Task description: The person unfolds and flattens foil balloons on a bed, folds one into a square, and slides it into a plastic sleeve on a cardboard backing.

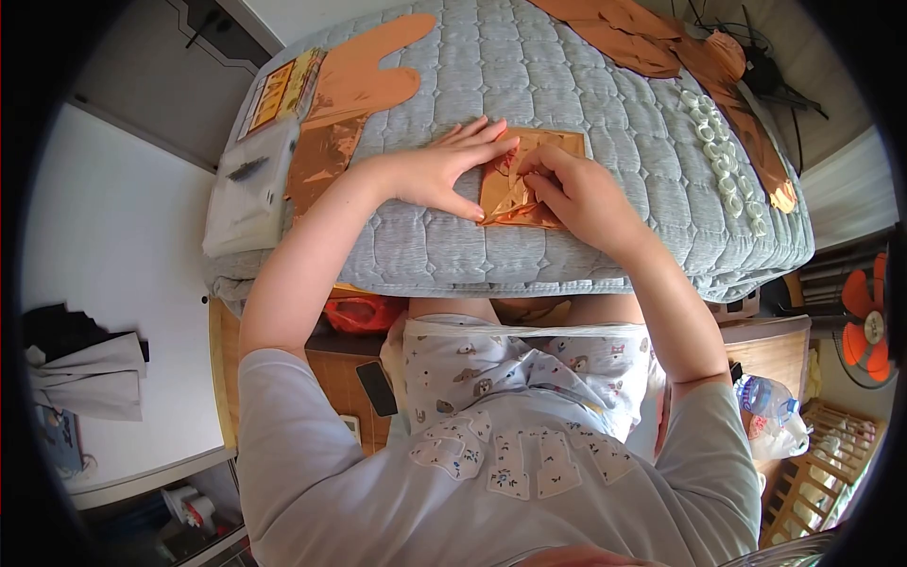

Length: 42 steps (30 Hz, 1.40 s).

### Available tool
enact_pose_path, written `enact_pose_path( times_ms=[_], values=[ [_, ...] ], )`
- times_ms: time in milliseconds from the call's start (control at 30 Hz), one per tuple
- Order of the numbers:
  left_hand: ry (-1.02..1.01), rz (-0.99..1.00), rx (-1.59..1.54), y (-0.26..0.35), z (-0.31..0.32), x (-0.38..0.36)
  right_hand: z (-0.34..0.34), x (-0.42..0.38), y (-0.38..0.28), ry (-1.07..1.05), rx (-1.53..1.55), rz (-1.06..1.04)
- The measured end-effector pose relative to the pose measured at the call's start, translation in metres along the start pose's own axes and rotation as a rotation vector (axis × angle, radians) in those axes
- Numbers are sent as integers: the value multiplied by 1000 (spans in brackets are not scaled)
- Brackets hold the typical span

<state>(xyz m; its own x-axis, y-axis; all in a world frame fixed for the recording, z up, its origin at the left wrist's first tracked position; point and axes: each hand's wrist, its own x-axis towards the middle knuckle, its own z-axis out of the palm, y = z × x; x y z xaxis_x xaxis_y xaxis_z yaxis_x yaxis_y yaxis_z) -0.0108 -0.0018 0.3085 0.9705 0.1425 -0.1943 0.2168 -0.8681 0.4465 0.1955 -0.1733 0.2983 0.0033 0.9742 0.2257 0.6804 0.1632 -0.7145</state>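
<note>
A folded square of shiny copper-coloured foil (536, 210) lies flat on the grey quilted mattress in front of me. My left hand (444, 178) rests open at its left side, fingers spread, with the thumb on the lower left corner and the index fingertip on the upper part. On the foil's right half, my right hand (578, 197) is closed, its thumb and index finger pinching a creased bit of the foil near the middle. Some of the sheet is covered by this hand.
Left on the mattress (453, 255) are a flat copper foil shape with rounded lobes (368, 80), a clear plastic bag (250, 203) and a printed packet (279, 94). More copper foil (624, 33) and a row of whitish rings (723, 161) lie right. A fan (864, 326) stands far right.
</note>
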Motion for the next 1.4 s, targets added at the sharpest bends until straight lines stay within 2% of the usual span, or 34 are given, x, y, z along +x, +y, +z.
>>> enact_pose_path(
  times_ms=[167,233,267,367,500,633,833,900,933,1000,1133,1200,1367,1400],
  values=[
    [97,3,-128,10,4,-7,3,3,1,6,-25,-16],
    [263,50,-117,23,9,-13,4,4,4,18,-32,-35],
    [263,53,-117,29,11,-15,5,4,5,29,-28,-47],
    [394,138,342,50,25,-23,7,4,9,47,-32,-65],
    [428,44,442,75,60,-32,6,4,8,43,-15,-42],
    [427,39,401,74,74,-34,3,6,4,27,-21,-16],
    [417,50,422,73,73,-34,-29,2,-4,-109,220,67],
    [413,50,419,74,72,-34,-34,-4,5,13,-179,-522],
    [408,46,414,74,72,-34,-36,-9,8,14,-182,-525],
    [414,49,397,73,72,-34,-38,-18,9,-103,-438,-681],
    [440,55,384,74,72,-34,-36,-26,19,-174,-486,-549],
    [444,50,406,75,74,-34,-36,-24,21,-237,-394,-492],
    [491,27,413,86,86,-50,-35,-31,14,-295,-327,-547],
    [555,23,468,87,94,-54,-32,-35,11,-311,-314,-571]
  ],
)
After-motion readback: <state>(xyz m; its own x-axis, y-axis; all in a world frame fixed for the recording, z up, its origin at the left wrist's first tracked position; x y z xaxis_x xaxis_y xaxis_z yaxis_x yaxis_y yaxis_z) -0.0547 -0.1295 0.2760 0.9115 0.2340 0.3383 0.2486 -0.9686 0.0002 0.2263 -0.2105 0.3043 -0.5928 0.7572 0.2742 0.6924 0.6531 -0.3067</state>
